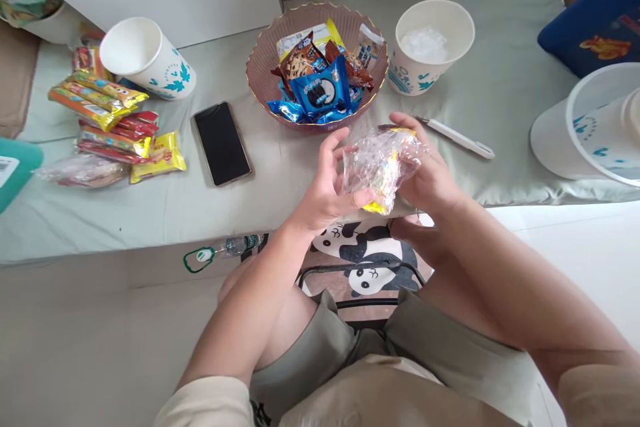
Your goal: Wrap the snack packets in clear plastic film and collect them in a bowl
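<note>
Both hands hold a clear crinkled plastic snack packet (379,165) with yellow and coloured bits inside, just above the near edge of the table. My left hand (327,190) pinches its left side with thumb and fingers. My right hand (429,177) wraps round its right side from behind. Right beyond the packet stands a ribbed pink bowl (260,70) filled with several wrapped biscuits and snacks, a blue cookie pack on top.
A black phone (222,143) lies left of the bowl. Further left are a tipped paper cup (145,57) and a pile of snack packets (113,127). An upright paper cup (431,47), a white pen (457,138) and a white tub (595,127) are at right.
</note>
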The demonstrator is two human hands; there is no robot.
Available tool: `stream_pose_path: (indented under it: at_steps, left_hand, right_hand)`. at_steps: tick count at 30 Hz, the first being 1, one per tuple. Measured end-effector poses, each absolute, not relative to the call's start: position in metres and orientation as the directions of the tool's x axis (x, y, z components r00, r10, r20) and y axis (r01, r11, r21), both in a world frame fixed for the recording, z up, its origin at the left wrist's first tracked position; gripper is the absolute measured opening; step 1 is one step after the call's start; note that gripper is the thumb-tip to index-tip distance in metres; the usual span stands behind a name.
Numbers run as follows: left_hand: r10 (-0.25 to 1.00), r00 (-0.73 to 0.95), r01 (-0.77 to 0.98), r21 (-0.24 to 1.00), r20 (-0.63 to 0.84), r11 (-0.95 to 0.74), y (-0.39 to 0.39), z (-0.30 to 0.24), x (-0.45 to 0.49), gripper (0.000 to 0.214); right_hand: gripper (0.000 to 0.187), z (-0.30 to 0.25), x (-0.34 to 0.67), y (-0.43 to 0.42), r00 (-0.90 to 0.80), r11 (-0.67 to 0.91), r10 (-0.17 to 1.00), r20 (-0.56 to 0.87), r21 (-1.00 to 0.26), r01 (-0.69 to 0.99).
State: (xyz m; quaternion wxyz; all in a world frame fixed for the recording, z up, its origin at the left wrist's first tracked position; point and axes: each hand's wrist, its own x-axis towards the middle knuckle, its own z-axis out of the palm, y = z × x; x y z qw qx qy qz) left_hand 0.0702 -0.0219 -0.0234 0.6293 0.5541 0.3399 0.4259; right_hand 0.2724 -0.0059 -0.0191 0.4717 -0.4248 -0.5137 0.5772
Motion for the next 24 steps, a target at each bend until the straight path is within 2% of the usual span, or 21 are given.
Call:
stream_pose_path:
  at_steps: [2, 4, 6, 8, 11, 12, 14, 17, 20, 22, 24]
  left_hand:
    - [0.902, 0.427, -0.166, 0.986, 0.055, 0.019, -0.02, -0.024, 0.072, 0.1]
    - [0.885, 0.456, -0.185, 0.983, 0.091, -0.006, -0.019, -0.022, 0.075, 0.085]
    - [0.88, 0.459, -0.189, 0.981, 0.122, -0.038, -0.018, -0.02, 0.077, 0.062]
    - [0.91, 0.397, -0.145, 0.987, 0.124, -0.071, -0.017, -0.019, 0.078, 0.046]
    - [0.968, 0.22, -0.041, 0.993, 0.117, -0.11, -0.015, -0.021, 0.076, 0.04]
    - [0.978, 0.171, -0.009, 0.993, 0.121, -0.121, -0.015, -0.021, 0.075, 0.039]
    - [0.985, 0.114, 0.051, 0.989, 0.131, -0.138, -0.014, -0.022, 0.073, 0.035]
    - [0.987, 0.092, 0.127, 0.981, 0.134, -0.145, -0.015, -0.022, 0.074, 0.034]
    - [0.991, 0.021, 0.162, 0.978, 0.131, -0.133, -0.017, -0.024, 0.078, 0.043]
    - [0.992, -0.037, 0.164, 0.98, 0.12, -0.113, -0.019, -0.026, 0.081, 0.059]
    - [0.994, -0.059, 0.15, 0.985, 0.094, -0.084, -0.021, -0.029, 0.084, 0.064]
  right_hand:
    - [0.06, -0.014, 0.267, -0.009, -0.26, -0.1, 0.964, -0.061, -0.985, -0.14]
    - [0.056, -0.01, 0.263, -0.014, -0.307, -0.112, 0.948, -0.082, -0.99, -0.081]
    - [0.05, -0.007, 0.262, -0.016, -0.273, -0.047, 0.96, -0.055, -0.998, 0.037]
    - [0.04, -0.004, 0.268, -0.014, -0.142, 0.074, 0.989, 0.045, -0.975, 0.212]
    - [0.026, -0.001, 0.292, -0.006, 0.082, 0.186, 0.955, 0.286, -0.789, 0.585]
    - [0.025, -0.001, 0.302, -0.004, 0.126, 0.159, 0.934, 0.333, -0.705, 0.691]
    - [0.028, -0.003, 0.324, 0.0, 0.188, 0.035, 0.928, 0.322, -0.578, 0.815]
    - [0.021, -0.012, 0.349, 0.002, 0.248, -0.134, 0.952, 0.18, -0.485, 0.864]
    - [0.009, -0.014, 0.354, 0.002, 0.254, -0.152, 0.953, 0.165, -0.464, 0.872]
    - [0.012, -0.007, 0.345, 0.0, 0.257, -0.133, 0.949, 0.181, -0.509, 0.85]
    - [0.016, 0.004, 0.328, -0.006, 0.244, -0.092, 0.959, 0.147, -0.651, 0.753]
